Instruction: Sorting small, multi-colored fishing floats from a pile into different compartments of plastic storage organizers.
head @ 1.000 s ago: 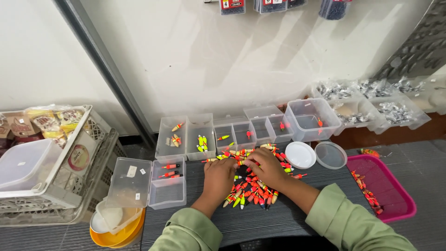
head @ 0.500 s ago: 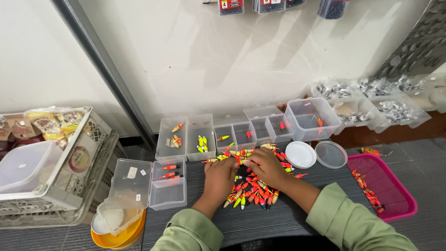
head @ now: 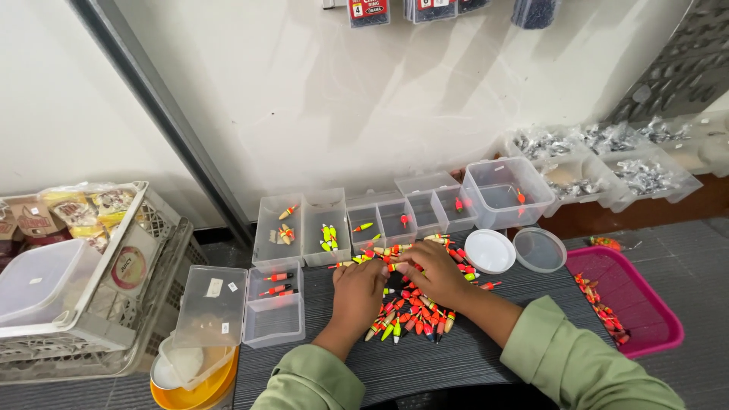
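Both hands' grip (head: pixel 395 282) unclear atop fishing floats (head: pixel 410 315), long axes fanned outward.

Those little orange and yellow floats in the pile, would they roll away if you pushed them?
The floats look rounded and tapered, so a push would probably send them rolling in curves. They seem small and likely light, easy to scatter. Both hands, left hand and right hand, rest on the pile, which probably helps.

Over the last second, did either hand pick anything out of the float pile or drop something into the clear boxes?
No visible pick or drop. The left hand and right hand rest on the pile of small orange, yellow and red fishing floats as before; only the camera view shifted slightly. The clear plastic compartment boxes and pink tray hold the same contents.
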